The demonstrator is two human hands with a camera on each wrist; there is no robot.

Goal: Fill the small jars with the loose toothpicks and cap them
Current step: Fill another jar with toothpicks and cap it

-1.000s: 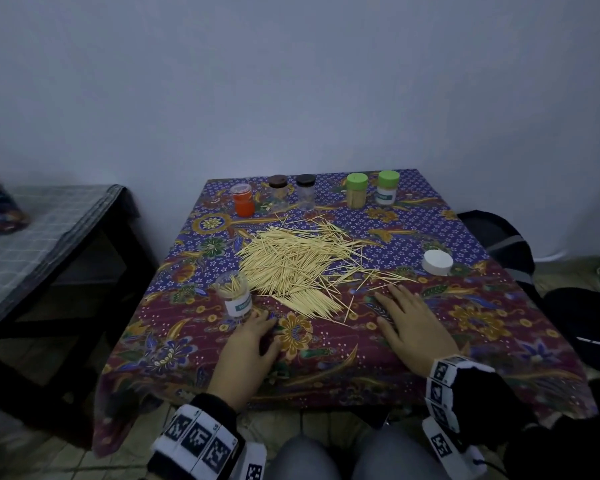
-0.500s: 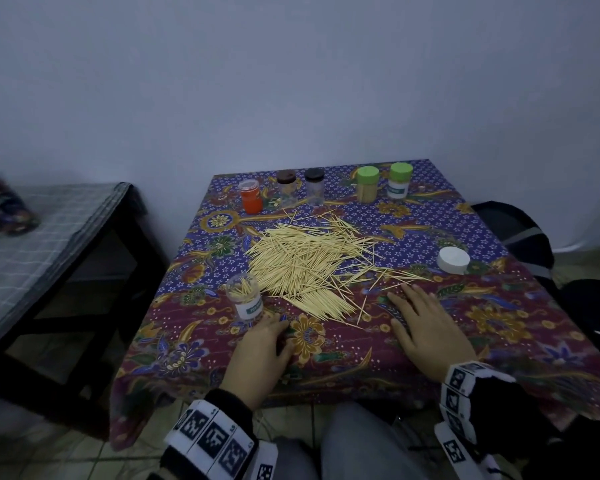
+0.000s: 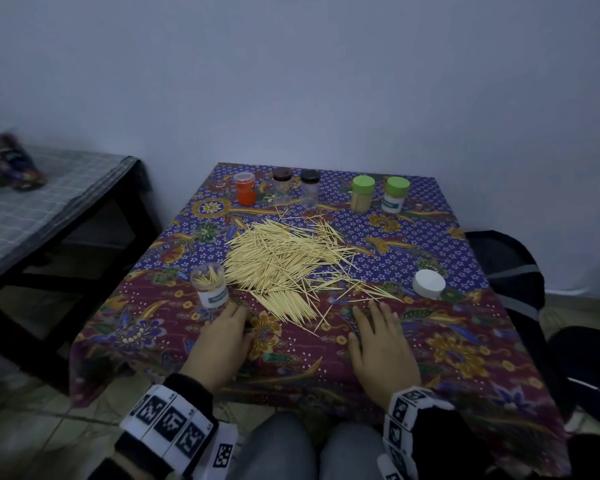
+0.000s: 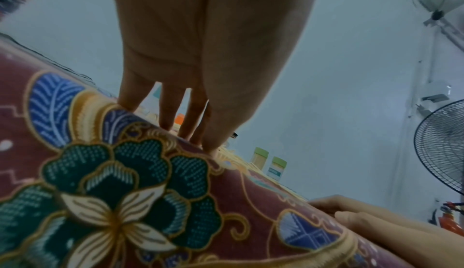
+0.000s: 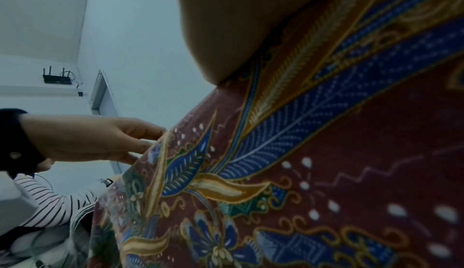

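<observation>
**Resting Both Hands on the Table Beside the Toothpick Pile**

Head view: The left hand (image 3: 222, 344) lies palm down on the patterned tablecloth (image 3: 465, 344), fingers relaxed and grasping nothing; its fingertips sit just in front of the open jar (image 3: 210, 285), and contact with the jar cannot be confirmed. The open jar stands upright at the left edge of the toothpick pile (image 3: 284, 261) and contains some toothpicks. The right hand (image 3: 383, 351) lies flat with fingers extended and slightly spread, holding nothing, near the strays at the near right edge of the pile. The white cap (image 3: 428, 284) lies on the cloth to the right of the pile, apart from both hands. Along the far edge of the table stand an orange jar (image 3: 246, 188), two dark-capped clear jars (image 3: 296, 188), and two green-capped jars (image 3: 380, 194). A bench (image 3: 42, 216) with a checked cover stands to the left of the table.

Left wrist view: The fingers (image 4: 170, 109) of the left hand point down onto the cloth, straight and released. The two green-capped jars appear beyond them. The right hand lies flat at lower right. A standing fan (image 4: 444, 149) occupies the right edge.

Right wrist view: The palm of the right hand presses against the cloth at close range. The left hand appears at left, fingers loosely bent onto the table edge.
</observation>
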